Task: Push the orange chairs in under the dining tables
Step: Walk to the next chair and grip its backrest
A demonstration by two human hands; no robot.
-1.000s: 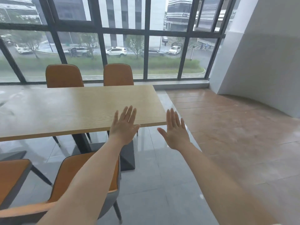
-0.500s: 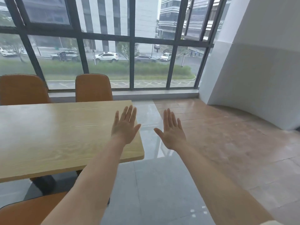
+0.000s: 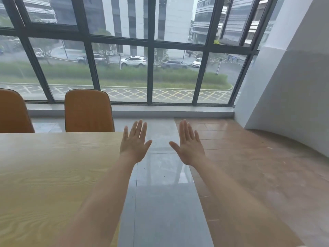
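Note:
A light wooden dining table [image 3: 46, 175] fills the lower left. Behind its far edge rise the backs of two orange chairs: one [image 3: 88, 111] near the table's right end, another [image 3: 13, 113] cut off by the left border; their seats are hidden by the tabletop. My left hand [image 3: 133, 145] is held out flat over the table's right end, fingers spread, holding nothing. My right hand [image 3: 189, 145] is stretched out beside it over the floor, also open and empty. Neither hand touches a chair.
A tall window wall with dark frames [image 3: 150, 72] and a low sill closes off the far side. A white wall [image 3: 292, 97] stands on the right. Grey tiles [image 3: 160, 193] run beside the table; brown wood-look flooring [image 3: 258, 175] lies to the right.
The view has moved forward and to the right along the table. The near orange chairs have dropped out of sight. Both hands stay open and outstretched.

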